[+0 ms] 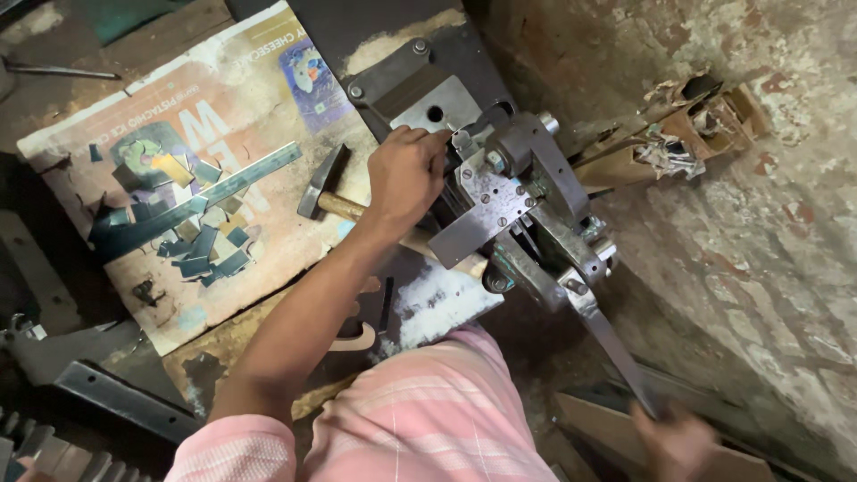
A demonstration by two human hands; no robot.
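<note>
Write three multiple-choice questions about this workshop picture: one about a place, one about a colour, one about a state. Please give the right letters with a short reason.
1. Where does the hammer lie?
A. on the flattened cardboard box, left of the press
B. on top of the press
C. in the person's lap

2. What colour is the striped cloth on the person's lap?
A. green
B. pink
C. black

3. What is the right hand doing?
A. resting open on the floor
B. holding the hammer
C. gripping the end of the long lever

Answers:
1 A: the hammer head rests on the cardboard, beside the left hand.
2 B: the cloth shows pink and pale stripes.
3 C: its fingers close round the end of the lever of the press, though the hand is blurred.
</note>
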